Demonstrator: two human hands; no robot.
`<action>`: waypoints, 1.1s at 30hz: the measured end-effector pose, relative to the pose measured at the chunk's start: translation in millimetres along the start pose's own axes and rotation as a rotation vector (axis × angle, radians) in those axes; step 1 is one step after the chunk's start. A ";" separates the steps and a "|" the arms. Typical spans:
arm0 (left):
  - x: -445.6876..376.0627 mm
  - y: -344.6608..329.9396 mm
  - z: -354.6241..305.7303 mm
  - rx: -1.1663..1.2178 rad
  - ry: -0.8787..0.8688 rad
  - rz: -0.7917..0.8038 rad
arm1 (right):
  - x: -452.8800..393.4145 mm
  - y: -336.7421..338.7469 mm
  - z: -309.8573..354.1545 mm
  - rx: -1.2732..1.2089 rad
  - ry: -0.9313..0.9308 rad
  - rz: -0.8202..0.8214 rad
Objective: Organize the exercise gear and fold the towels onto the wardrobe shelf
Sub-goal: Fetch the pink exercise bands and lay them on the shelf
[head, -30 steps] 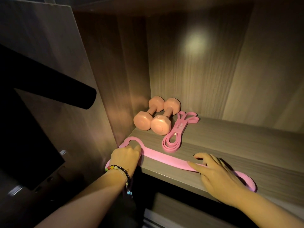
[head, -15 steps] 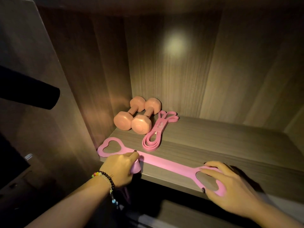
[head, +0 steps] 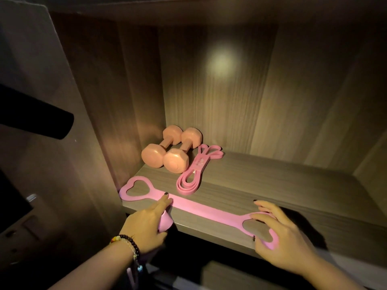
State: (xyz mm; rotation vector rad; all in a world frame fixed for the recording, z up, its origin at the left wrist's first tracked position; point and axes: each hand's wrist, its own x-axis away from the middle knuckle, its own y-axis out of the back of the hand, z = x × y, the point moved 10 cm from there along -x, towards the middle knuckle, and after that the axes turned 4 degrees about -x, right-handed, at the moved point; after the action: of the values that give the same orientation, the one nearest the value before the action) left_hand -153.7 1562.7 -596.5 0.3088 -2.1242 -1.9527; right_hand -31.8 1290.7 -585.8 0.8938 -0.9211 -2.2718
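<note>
At the far left of the frame a dark cylindrical bar (head: 35, 116) juts in from the edge, beside the wardrobe's wooden side panel (head: 69, 114). Lower left of centre, the left hand (head: 144, 225), with a beaded bracelet (head: 127, 244) on its wrist, rests on the front edge of the wardrobe shelf (head: 272, 185); its fingers curl around a fold of the pink stretch strap (head: 201, 209) where a flap hangs over the edge, and the forefinger lies extended along the band. The strap lies flat along the shelf's front edge, its left heart-shaped loop (head: 138, 188) close to the side panel. Behind it, near the centre of the frame, two peach dumbbells (head: 169, 146) lie side by side, touching, in the shelf's back left corner. Just right of them lies a coiled pink resistance band (head: 193, 172). At the lower right, the right hand (head: 280, 237) rests with relaxed, spread fingers on the strap's right heart-shaped loop (head: 259, 229), pressing it to the shelf.
</note>
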 end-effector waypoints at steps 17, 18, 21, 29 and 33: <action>0.7 -18.3 18.0 0.163 0.212 -0.030 | -14.7 -18.4 12.3 0.302 -0.097 0.129; 1.4 -19.9 17.9 0.181 0.213 -0.027 | -23.4 -22.8 31.3 0.274 -0.035 0.095; 2.5 -22.4 18.5 0.196 0.197 -0.016 | -46.2 -61.8 85.0 0.162 0.096 0.200; 7.6 -21.4 16.4 0.078 0.109 0.137 | -42.0 -120.4 77.2 0.508 0.105 0.413; 21.5 5.7 18.3 0.225 0.275 0.005 | -38.2 -112.2 87.6 0.377 0.071 0.444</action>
State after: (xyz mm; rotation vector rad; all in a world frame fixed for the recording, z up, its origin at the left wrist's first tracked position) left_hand -179.8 1573.8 -591.6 0.5765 -2.1558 -1.5635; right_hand -95.9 1421.7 -606.9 0.8154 -1.3882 -1.7101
